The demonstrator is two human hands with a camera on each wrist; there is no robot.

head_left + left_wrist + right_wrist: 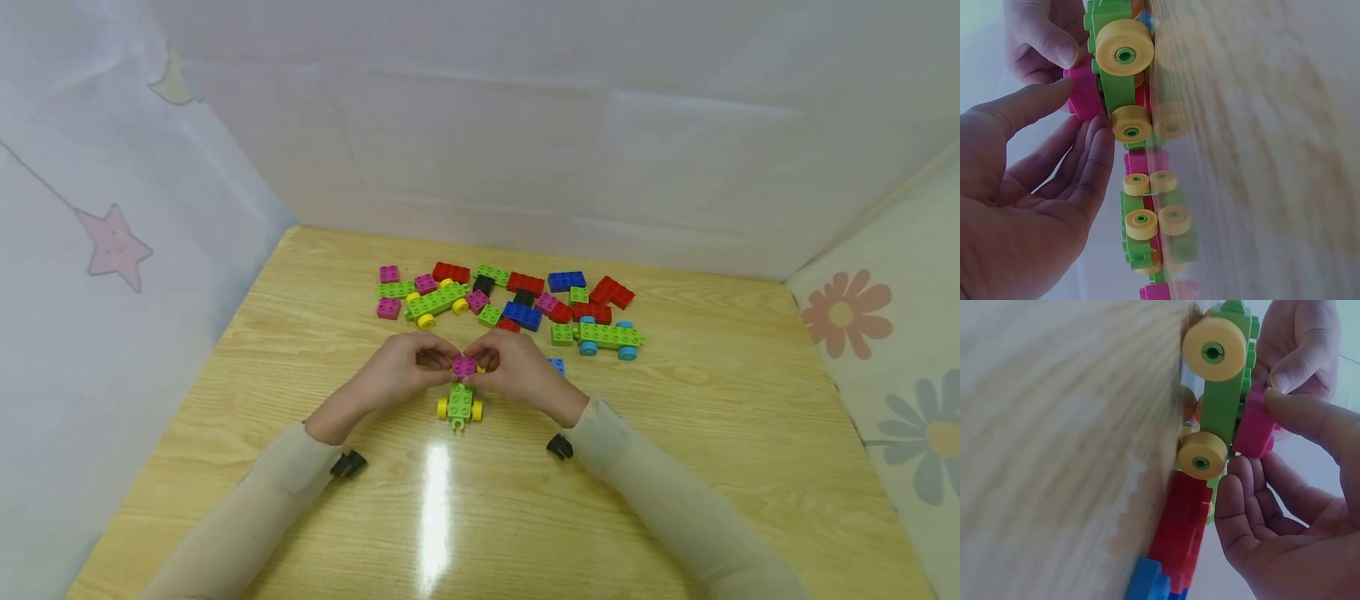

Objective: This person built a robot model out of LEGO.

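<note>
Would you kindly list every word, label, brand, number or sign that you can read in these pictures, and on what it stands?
There is no readable text in any view.
The pink block, green wheeled base and yellow wheels show none; any fine lettering there would be too small to read.
The star, moon and flowers are only pictures.

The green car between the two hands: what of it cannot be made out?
Head: the green car's studs beneath the pink block, covered by it.
Head: far yellow wheels, partly behind left hand and right hand.
Left wrist: car's near end, cut off by top edge.
</note>
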